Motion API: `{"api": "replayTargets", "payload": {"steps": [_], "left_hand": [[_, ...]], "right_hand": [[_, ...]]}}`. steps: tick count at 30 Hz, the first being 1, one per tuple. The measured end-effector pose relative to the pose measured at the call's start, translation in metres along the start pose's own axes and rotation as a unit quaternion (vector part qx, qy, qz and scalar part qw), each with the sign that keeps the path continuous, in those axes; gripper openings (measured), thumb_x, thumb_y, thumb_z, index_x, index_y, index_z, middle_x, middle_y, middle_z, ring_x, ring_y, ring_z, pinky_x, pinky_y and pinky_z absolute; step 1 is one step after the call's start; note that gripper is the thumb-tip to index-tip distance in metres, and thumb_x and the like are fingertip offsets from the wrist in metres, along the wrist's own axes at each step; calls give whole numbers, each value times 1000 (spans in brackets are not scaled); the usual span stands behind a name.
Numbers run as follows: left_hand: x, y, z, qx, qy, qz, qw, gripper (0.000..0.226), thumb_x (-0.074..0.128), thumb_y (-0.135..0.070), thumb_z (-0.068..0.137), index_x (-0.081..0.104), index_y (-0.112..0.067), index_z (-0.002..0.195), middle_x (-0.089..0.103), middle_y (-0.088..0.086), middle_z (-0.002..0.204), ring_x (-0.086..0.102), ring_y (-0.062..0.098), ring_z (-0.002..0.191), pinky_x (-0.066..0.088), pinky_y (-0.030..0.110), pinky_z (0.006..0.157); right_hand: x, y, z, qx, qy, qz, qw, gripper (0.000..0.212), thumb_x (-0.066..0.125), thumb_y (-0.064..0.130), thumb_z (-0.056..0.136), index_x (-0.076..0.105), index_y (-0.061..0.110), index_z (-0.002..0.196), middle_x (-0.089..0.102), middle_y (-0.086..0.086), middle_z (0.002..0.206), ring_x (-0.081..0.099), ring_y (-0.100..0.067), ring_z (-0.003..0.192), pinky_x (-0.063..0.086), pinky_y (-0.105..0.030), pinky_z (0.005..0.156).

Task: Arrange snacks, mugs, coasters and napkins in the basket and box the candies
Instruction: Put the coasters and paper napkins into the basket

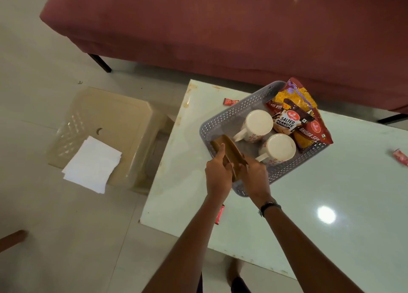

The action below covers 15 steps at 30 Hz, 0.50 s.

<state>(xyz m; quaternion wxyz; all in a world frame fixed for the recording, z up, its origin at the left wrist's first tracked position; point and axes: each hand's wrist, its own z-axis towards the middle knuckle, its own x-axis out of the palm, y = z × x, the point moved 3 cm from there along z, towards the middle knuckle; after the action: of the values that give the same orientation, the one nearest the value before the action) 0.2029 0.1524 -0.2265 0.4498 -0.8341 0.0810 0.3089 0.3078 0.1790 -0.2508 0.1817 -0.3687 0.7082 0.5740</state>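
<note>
Head view looks down on a glossy pale desk point(298, 204) on a light tiled floor point(44, 237), with a dusky red sofa point(220, 27) beyond. The left hand point(217, 173) and right hand point(256, 175) have their fingers point(220, 151) clamped together on brown coasters point(227, 153), held on edge over the near-left corner of the grey basket point(223, 116). Just beyond the fingers stand two white mugs point(259, 122), with snack packets point(298, 116) behind them. Well left of the fingers, white napkins point(92, 163) lie on a beige stool point(114, 109). Red candies point(400, 157) lie scattered on the desk.
</note>
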Motion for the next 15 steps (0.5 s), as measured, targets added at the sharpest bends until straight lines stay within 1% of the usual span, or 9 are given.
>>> {"api": "replayTargets", "payload": {"steps": [2, 4, 7, 9, 12, 14, 15], "left_hand": [[-10, 0, -7, 21, -12, -26, 999, 53, 56, -19, 91, 38, -17, 141, 61, 6, 130, 61, 23, 116, 47, 37, 99], [-26, 4, -13, 26, -43, -58, 997, 49, 56, -22, 91, 42, -18, 138, 59, 3, 132, 60, 21, 117, 46, 35, 100], [-59, 20, -17, 8, -95, -94, 991, 44, 55, -20, 91, 45, -16, 134, 56, 3, 136, 61, 20, 114, 47, 29, 97], [-85, 34, -17, 7, -127, -106, 986, 42, 55, -17, 91, 47, -13, 132, 56, 5, 134, 62, 21, 111, 48, 28, 95], [-124, 66, -12, 0, -170, -128, 977, 39, 54, -12, 91, 48, -7, 129, 58, 9, 130, 64, 22, 106, 49, 25, 89], [-151, 93, -7, -23, -201, -146, 968, 37, 54, -10, 90, 48, -4, 126, 59, 13, 127, 65, 22, 101, 53, 35, 88], [-165, 107, -5, -36, -220, -155, 962, 36, 54, -9, 90, 48, -3, 125, 60, 14, 125, 65, 23, 100, 54, 40, 88]], "right_hand": [[-4, 11, -9, -31, -44, -21, 998, 31, 49, 11, 96, 54, 5, 126, 68, -15, 114, 66, -29, 102, 54, -39, 86], [-6, 30, -18, -61, -84, -22, 994, 33, 48, 12, 97, 52, 4, 129, 63, -16, 123, 62, -29, 110, 52, -38, 90], [6, 69, -30, -109, -100, -11, 989, 34, 51, 8, 95, 51, 3, 128, 59, -17, 128, 57, -28, 117, 50, -39, 97], [24, 96, -31, -133, -86, -11, 987, 32, 50, 7, 95, 53, 5, 127, 61, -14, 126, 58, -25, 115, 49, -36, 98], [61, 136, -30, -150, -27, 5, 988, 34, 45, 9, 96, 52, 12, 129, 60, -5, 129, 58, -18, 115, 50, -34, 98], [89, 163, -29, -158, 17, 14, 987, 37, 44, 7, 94, 52, 15, 129, 60, -1, 128, 57, -15, 114, 48, -30, 98], [104, 176, -28, -165, 38, 13, 986, 37, 44, 6, 94, 52, 15, 129, 60, -1, 127, 58, -16, 112, 48, -31, 97]]}}
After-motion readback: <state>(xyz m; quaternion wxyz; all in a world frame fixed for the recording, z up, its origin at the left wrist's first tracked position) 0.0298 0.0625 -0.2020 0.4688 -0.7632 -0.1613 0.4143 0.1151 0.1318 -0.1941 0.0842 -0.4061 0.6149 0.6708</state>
